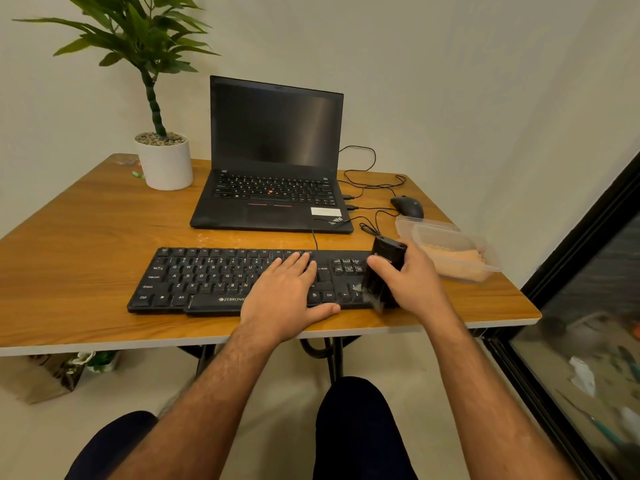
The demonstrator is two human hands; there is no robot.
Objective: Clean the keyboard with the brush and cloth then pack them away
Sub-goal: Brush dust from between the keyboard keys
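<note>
Black throughout, the Zebronics keyboard (pixel 221 280) is laid along the near edge of the wooden worktop (pixel 86 237). The left hand (pixel 289 292) is pressed flat on its right-of-centre keys, fingers straight and together, the thumb stretched along the front edge. A black cleaning brush (pixel 382 271) is gripped by the right hand (pixel 410 282), thumb on one side and fingers curled round the other; it is held upright over the keyboard's right end, and its blurred bristles are seen touching the keys near the arrow cluster. Just beside that hand, to the right, a clear plastic container (pixel 453 251) holding something orange is set on the worktop. Behind the keyboard an open ThinkPad laptop (pixel 273 161) is placed, with a black mouse (pixel 408 206) to its right and a potted plant (pixel 162 157) at the back left.
</note>
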